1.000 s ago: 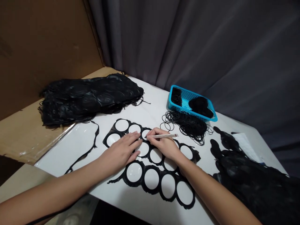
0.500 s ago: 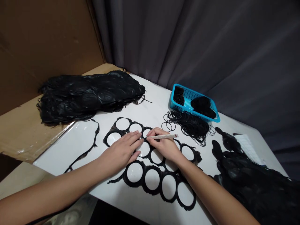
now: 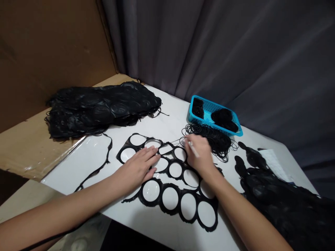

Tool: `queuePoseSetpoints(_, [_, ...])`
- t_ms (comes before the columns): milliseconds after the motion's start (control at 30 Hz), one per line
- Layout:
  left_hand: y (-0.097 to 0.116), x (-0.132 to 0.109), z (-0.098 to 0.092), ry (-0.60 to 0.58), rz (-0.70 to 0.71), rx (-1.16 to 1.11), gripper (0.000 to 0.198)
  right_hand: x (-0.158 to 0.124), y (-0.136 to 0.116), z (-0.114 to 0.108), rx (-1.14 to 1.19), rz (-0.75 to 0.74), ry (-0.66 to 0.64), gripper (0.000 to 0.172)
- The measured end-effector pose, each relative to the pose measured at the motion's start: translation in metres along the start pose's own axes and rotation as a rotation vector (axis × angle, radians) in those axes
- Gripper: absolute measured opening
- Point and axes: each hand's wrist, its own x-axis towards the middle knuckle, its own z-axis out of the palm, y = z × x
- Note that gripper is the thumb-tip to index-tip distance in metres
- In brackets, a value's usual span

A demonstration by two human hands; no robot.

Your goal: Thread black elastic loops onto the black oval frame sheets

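A black sheet with round holes (image 3: 170,211) lies on the white table. My left hand (image 3: 140,165) rests flat on its left part, fingers spread, holding nothing. My right hand (image 3: 200,153) is closed around a thin white stick (image 3: 193,148), over the sheet's upper right. A thin black strand stretches from the sheet to the right hand's fingertips, and the sheet's edge beside it is pulled out of shape. Just behind that hand lies a heap of thin black rings (image 3: 217,139).
Behind the rings stands a blue basket (image 3: 235,131) with black rings inside. Stacked black sheets (image 3: 104,106) lie at the back left, a black pile (image 3: 282,202) at the right, beside white paper (image 3: 274,164). A grey curtain hangs behind.
My right hand has moved right and slightly up, away from my left hand, drawing a thin black strand from the sheet. My left hand has stayed in place.
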Motion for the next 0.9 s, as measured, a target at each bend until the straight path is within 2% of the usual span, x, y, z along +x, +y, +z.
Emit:
queuePoseSetpoints(100, [0.002,-0.001,0.001,-0.011,-0.008,0.001,0.032,0.002,0.053,-0.018,-0.080,0.228,0.057,0.013])
queuePoseSetpoints(167, [0.003,-0.002,0.002,-0.010,-0.025,-0.007,0.031,0.001,0.079,-0.027,-0.020,0.280,0.055,0.014])
queuePoseSetpoints(233, [0.006,-0.004,0.002,0.008,-0.026,-0.019,0.032,0.000,0.092,-0.034,0.006,0.285,0.072,0.018])
queuePoseSetpoints(300, [0.009,-0.007,-0.003,0.046,0.004,-0.025,0.034,0.001,0.089,-0.041,-0.037,0.281,0.131,0.022])
queuePoseSetpoints(367, [0.012,-0.014,-0.014,0.099,0.033,-0.005,0.033,0.004,0.074,-0.047,-0.074,0.269,0.189,0.024])
queuePoseSetpoints(433, [0.012,-0.025,-0.029,0.135,0.007,0.050,0.028,0.008,0.049,-0.051,-0.018,0.242,0.191,0.024])
queuePoseSetpoints(500, [0.009,-0.038,-0.043,0.151,-0.077,0.130,0.024,0.012,0.018,-0.050,0.148,0.197,0.122,0.023])
queuePoseSetpoints(600, [0.000,-0.058,-0.054,0.172,-0.213,0.211,0.024,0.016,-0.028,-0.038,0.484,0.173,-0.060,0.019])
queuePoseSetpoints(767, [-0.001,-0.083,-0.043,0.218,-0.258,0.252,0.019,0.019,-0.090,0.003,0.864,0.172,-0.352,0.015])
queuePoseSetpoints(900, [0.007,-0.091,-0.031,0.239,-0.241,0.277,0.021,0.020,-0.120,0.029,0.942,0.081,-0.446,0.013])
